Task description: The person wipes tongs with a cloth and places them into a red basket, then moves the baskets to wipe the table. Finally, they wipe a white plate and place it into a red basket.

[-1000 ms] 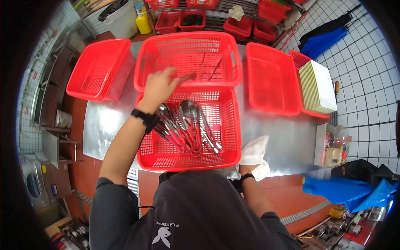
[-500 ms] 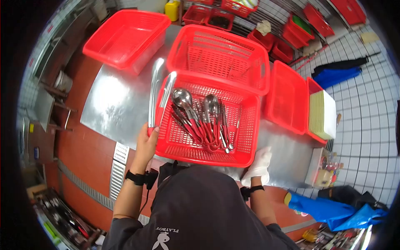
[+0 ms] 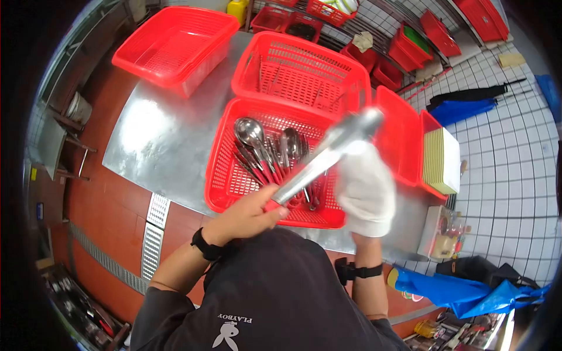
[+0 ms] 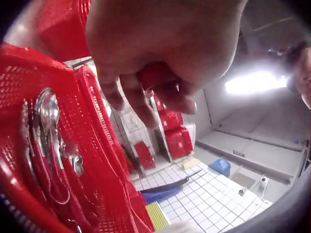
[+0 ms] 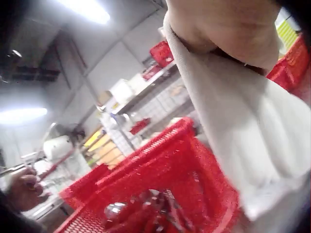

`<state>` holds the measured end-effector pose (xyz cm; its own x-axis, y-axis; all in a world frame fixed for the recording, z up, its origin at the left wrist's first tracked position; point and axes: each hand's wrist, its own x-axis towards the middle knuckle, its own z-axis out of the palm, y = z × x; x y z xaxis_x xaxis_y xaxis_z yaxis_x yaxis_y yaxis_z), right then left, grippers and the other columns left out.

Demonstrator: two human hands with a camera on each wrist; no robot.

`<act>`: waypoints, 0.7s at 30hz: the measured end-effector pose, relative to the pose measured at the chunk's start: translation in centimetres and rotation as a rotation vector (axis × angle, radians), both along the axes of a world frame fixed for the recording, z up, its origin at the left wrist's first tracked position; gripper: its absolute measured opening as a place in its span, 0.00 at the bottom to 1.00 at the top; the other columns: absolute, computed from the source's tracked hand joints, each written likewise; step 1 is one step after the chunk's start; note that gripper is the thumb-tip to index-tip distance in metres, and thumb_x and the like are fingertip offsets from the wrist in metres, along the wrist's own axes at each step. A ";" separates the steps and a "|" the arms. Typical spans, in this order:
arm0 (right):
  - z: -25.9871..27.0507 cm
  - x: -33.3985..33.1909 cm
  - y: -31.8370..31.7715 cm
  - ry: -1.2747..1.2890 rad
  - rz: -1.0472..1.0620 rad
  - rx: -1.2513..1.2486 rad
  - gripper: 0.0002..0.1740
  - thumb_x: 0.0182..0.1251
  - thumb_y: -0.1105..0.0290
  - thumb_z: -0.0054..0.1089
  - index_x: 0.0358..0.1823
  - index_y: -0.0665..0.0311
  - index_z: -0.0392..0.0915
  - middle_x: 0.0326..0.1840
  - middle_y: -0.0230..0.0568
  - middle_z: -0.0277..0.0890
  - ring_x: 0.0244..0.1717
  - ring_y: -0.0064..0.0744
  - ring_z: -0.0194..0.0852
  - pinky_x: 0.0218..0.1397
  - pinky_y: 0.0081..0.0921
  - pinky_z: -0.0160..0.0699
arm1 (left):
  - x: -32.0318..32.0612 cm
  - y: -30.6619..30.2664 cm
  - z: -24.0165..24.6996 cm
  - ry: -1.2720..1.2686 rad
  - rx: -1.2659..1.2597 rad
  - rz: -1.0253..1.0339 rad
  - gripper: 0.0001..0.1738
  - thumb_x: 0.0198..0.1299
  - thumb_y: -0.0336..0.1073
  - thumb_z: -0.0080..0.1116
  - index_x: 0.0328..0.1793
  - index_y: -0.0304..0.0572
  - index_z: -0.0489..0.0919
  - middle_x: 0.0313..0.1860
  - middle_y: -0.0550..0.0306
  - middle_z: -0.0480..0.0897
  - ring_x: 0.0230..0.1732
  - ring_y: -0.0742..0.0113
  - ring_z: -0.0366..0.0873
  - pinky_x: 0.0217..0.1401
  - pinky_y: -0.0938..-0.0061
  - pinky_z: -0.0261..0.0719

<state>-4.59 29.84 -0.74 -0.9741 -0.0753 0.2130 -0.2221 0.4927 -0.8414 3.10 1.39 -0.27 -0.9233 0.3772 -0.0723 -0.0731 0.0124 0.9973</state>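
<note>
My left hand (image 3: 249,213) grips the red handle end of metal tongs (image 3: 313,172), whose blurred arms lie close together and slant up to the right. Their far ends overlap the top of a white cloth (image 3: 366,190). That cloth covers my right hand (image 5: 228,34); only its bare base shows in the right wrist view, and the fingers are hidden. Under the tongs stands a red slatted basket (image 3: 213,187). Inside it lie red-handled utensils, among them a big metal spoon (image 3: 250,131). The left wrist view shows the left fingers (image 4: 138,99) curled round the red handle.
Behind the near basket stands another red basket (image 3: 304,44). Stacked red baskets (image 3: 175,52) sit at the table's left; a red tray (image 3: 398,131) and a stack of pale plates (image 3: 442,161) are at the right. Beyond the steel table (image 3: 155,152) are shelves of red bins.
My left hand has drawn back from over the far basket, then swung the tongs from the left side to the right, their spread arms now together. My right hand has risen with the cloth.
</note>
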 end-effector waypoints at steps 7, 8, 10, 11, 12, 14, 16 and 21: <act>-2.7 5.0 -2.8 -0.828 0.224 -1.265 0.02 0.73 0.72 0.51 0.39 0.58 0.69 0.33 0.27 0.69 0.32 0.22 0.69 0.34 0.21 0.74 | -1.4 4.4 0.3 0.201 -0.394 -0.509 0.27 0.67 0.53 0.55 0.58 0.35 0.70 0.39 0.36 0.81 0.40 0.40 0.81 0.43 0.56 0.76; -4.4 5.4 -2.0 -0.779 0.198 -1.267 0.05 0.73 0.67 0.52 0.44 0.59 0.72 0.37 0.30 0.73 0.36 0.25 0.74 0.37 0.24 0.79 | -1.3 4.3 0.4 0.188 -0.366 -0.496 0.27 0.66 0.52 0.56 0.57 0.36 0.70 0.38 0.36 0.81 0.39 0.40 0.81 0.42 0.55 0.76; -5.8 6.1 -0.9 -0.698 0.044 -1.300 0.11 0.74 0.62 0.53 0.50 0.58 0.74 0.41 0.33 0.78 0.41 0.28 0.80 0.42 0.28 0.84 | -1.0 4.3 0.5 0.163 -0.309 -0.470 0.27 0.65 0.52 0.57 0.57 0.36 0.70 0.36 0.37 0.82 0.39 0.39 0.81 0.42 0.53 0.76; -6.2 6.5 -0.3 -0.657 -0.080 -1.322 0.11 0.75 0.62 0.51 0.51 0.58 0.74 0.42 0.33 0.78 0.42 0.28 0.80 0.44 0.29 0.84 | -1.1 4.1 0.5 0.161 -0.322 -0.490 0.27 0.65 0.51 0.58 0.57 0.36 0.70 0.35 0.38 0.82 0.38 0.39 0.81 0.41 0.54 0.76; -7.8 6.3 0.8 -0.581 0.007 -1.401 0.10 0.75 0.62 0.52 0.50 0.57 0.74 0.42 0.32 0.78 0.42 0.29 0.80 0.44 0.29 0.84 | -1.1 3.9 0.5 0.159 -0.337 -0.509 0.26 0.64 0.51 0.58 0.56 0.36 0.70 0.34 0.39 0.82 0.37 0.39 0.81 0.40 0.54 0.76; -10.3 5.1 2.9 -0.497 0.207 -1.488 0.12 0.74 0.58 0.51 0.48 0.56 0.75 0.43 0.34 0.79 0.42 0.31 0.80 0.47 0.30 0.84 | -0.8 3.5 1.1 0.143 -0.342 -0.502 0.26 0.63 0.50 0.59 0.54 0.36 0.70 0.32 0.40 0.81 0.35 0.39 0.80 0.38 0.55 0.75; -5.7 4.8 0.1 -0.437 -0.270 -1.419 0.13 0.75 0.56 0.50 0.48 0.56 0.75 0.43 0.35 0.79 0.44 0.31 0.79 0.50 0.31 0.83 | -0.6 3.1 1.3 0.145 -0.384 -0.516 0.24 0.63 0.51 0.59 0.49 0.36 0.71 0.30 0.40 0.79 0.34 0.40 0.79 0.37 0.54 0.73; -5.0 4.4 4.3 -0.167 -0.286 -1.091 0.19 0.75 0.54 0.47 0.53 0.60 0.74 0.49 0.41 0.78 0.52 0.36 0.77 0.57 0.36 0.79 | -0.1 1.2 1.7 0.101 -0.426 -0.548 0.22 0.65 0.50 0.58 0.46 0.35 0.73 0.31 0.40 0.79 0.35 0.41 0.79 0.38 0.56 0.73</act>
<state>-0.20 34.12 -5.79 -0.9480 0.3004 -0.1051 -0.0648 -0.5055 -0.8604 2.98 2.61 1.43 -0.6179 0.7485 -0.2407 0.1485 0.4118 0.8991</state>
